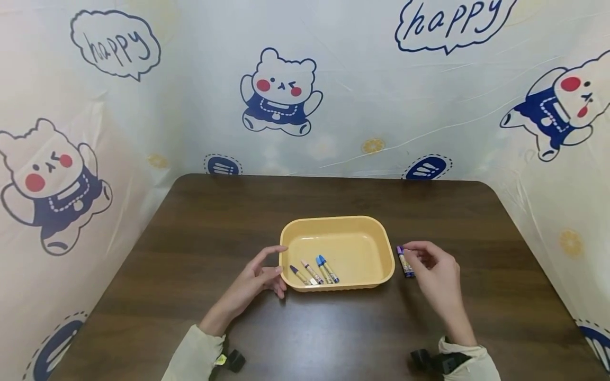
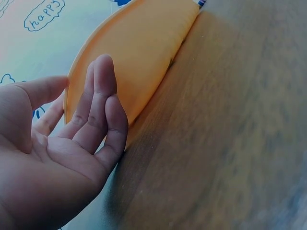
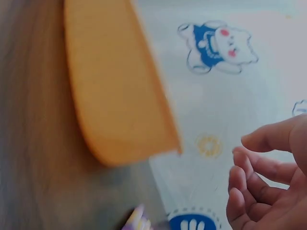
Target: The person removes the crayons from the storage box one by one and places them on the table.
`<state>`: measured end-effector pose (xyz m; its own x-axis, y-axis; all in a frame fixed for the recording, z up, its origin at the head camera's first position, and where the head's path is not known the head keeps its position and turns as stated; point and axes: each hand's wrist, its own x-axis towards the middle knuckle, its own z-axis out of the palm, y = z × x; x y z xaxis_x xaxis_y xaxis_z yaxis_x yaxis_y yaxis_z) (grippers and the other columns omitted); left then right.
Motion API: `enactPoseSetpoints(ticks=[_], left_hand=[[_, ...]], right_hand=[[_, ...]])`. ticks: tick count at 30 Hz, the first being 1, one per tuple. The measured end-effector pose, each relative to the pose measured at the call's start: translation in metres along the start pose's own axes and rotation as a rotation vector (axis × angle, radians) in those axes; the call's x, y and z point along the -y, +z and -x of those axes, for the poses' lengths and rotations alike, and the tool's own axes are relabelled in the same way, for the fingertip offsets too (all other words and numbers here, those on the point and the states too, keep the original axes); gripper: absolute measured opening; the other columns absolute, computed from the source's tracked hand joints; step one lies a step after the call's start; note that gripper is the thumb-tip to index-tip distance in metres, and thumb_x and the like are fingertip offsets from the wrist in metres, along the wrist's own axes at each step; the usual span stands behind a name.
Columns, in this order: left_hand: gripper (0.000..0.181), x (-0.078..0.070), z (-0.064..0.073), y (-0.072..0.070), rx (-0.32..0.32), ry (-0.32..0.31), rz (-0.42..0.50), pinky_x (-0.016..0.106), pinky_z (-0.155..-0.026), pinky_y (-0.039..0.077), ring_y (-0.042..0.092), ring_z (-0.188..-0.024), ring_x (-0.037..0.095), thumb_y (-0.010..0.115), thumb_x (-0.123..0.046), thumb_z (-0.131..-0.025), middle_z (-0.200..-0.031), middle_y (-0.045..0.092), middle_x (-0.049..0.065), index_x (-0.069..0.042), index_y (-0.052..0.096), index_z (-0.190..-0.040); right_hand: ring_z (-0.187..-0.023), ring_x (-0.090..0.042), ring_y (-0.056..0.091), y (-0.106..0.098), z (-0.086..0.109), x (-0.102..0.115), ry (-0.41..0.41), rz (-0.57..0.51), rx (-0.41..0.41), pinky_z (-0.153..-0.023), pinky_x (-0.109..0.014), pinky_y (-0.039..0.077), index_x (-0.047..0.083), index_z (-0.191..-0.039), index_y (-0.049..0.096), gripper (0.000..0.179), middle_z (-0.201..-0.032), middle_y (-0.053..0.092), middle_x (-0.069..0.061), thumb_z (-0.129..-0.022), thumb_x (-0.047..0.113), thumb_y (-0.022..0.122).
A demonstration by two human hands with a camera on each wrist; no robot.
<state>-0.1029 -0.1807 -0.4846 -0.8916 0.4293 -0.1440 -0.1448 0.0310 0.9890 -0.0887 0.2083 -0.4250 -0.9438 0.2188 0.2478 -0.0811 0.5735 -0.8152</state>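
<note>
A yellow plastic tray (image 1: pixel 362 227) stands in the middle of a dark wooden table (image 1: pixel 190 238). Several crayons (image 1: pixel 314 271) lie in its near left corner. My left hand (image 1: pixel 274 271) is open against the tray's left wall, with the thumb near the rim. In the left wrist view its straight fingers (image 2: pixel 96 100) touch the tray's outer wall (image 2: pixel 144 48). A purple crayon (image 1: pixel 405 262) lies on the table just right of the tray. My right hand (image 1: pixel 421 260) hovers beside it with loosely curled fingers (image 3: pixel 249 163) that hold nothing; the crayon (image 3: pixel 136 221) lies apart from them below the tray (image 3: pixel 115 86).
A cloth printed with cartoon bears (image 1: pixel 281 92) walls the table in at the back and on both sides. Bare tabletop lies all around the tray. Black wrist mounts (image 1: pixel 438 362) show at the near edge.
</note>
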Motion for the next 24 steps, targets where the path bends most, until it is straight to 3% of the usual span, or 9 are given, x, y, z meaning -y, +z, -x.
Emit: enactPoseSetpoints(ticks=[4, 6, 9, 11, 13, 15, 24], left_hand=[[0.049, 0.001, 0.001, -0.001, -0.005, -0.005, 0.007, 0.047, -0.076, 0.059, 0.069, -0.072, 0.034, 0.053, -0.018, -0.104, -0.086, 0.069, 0.021, -0.014, 0.034, -0.15], [0.05, 0.001, 0.001, -0.002, -0.002, -0.003, 0.011, 0.047, -0.076, 0.059, 0.069, -0.072, 0.034, 0.053, -0.018, -0.104, -0.087, 0.069, 0.021, -0.014, 0.033, -0.15], [0.051, 0.002, 0.0, -0.002, 0.002, 0.001, 0.014, 0.047, -0.076, 0.059, 0.069, -0.072, 0.034, 0.055, -0.021, -0.104, -0.087, 0.069, 0.022, -0.015, 0.033, -0.15], [0.052, 0.003, 0.0, -0.002, 0.004, 0.006, 0.013, 0.047, -0.076, 0.059, 0.069, -0.072, 0.034, 0.055, -0.022, -0.103, -0.088, 0.068, 0.022, -0.015, 0.033, -0.15], [0.051, 0.003, 0.0, -0.002, 0.006, 0.005, 0.014, 0.046, -0.076, 0.059, 0.069, -0.072, 0.034, 0.055, -0.022, -0.103, -0.088, 0.068, 0.022, -0.016, 0.034, -0.15], [0.051, 0.003, 0.0, -0.002, 0.008, 0.002, 0.016, 0.046, -0.076, 0.059, 0.069, -0.072, 0.033, 0.054, -0.02, -0.104, -0.088, 0.068, 0.022, -0.016, 0.034, -0.15], [0.051, 0.003, 0.0, -0.002, 0.009, 0.002, 0.017, 0.047, -0.076, 0.059, 0.069, -0.072, 0.032, 0.053, -0.019, -0.104, -0.087, 0.069, 0.022, -0.015, 0.033, -0.15]], right_hand=[[-0.074, -0.013, 0.06, 0.013, 0.0, 0.016, -0.039, -0.03, 0.084, -0.064, -0.023, 0.051, 0.009, -0.097, 0.074, 0.008, -0.084, 0.069, -0.002, -0.091, 0.014, 0.073], [-0.074, -0.015, 0.059, 0.023, 0.0, 0.022, -0.067, -0.034, 0.128, -0.079, -0.03, 0.05, 0.007, -0.097, 0.074, 0.008, -0.082, 0.068, -0.003, -0.089, 0.011, 0.074], [-0.075, -0.017, 0.059, 0.038, -0.002, 0.03, -0.1, -0.035, 0.199, -0.082, -0.038, 0.05, 0.003, -0.096, 0.074, 0.01, -0.08, 0.067, -0.003, -0.087, 0.007, 0.075], [-0.076, -0.017, 0.059, 0.048, -0.004, 0.035, -0.105, -0.028, 0.243, -0.082, -0.035, 0.05, 0.002, -0.097, 0.073, 0.012, -0.08, 0.066, -0.003, -0.086, 0.006, 0.076], [-0.077, -0.016, 0.058, 0.058, -0.006, 0.04, -0.095, 0.001, 0.284, -0.069, -0.028, 0.053, 0.003, -0.098, 0.073, 0.014, -0.081, 0.065, -0.002, -0.086, 0.007, 0.076], [-0.077, -0.016, 0.057, 0.068, -0.007, 0.045, -0.086, 0.026, 0.323, -0.069, -0.025, 0.051, 0.003, -0.099, 0.072, 0.014, -0.082, 0.064, -0.002, -0.086, 0.007, 0.076], [-0.074, -0.016, 0.054, 0.108, -0.013, 0.047, -0.051, 0.126, 0.461, -0.069, -0.03, 0.049, 0.006, -0.097, 0.071, 0.014, -0.079, 0.06, 0.0, -0.085, 0.01, 0.077]])
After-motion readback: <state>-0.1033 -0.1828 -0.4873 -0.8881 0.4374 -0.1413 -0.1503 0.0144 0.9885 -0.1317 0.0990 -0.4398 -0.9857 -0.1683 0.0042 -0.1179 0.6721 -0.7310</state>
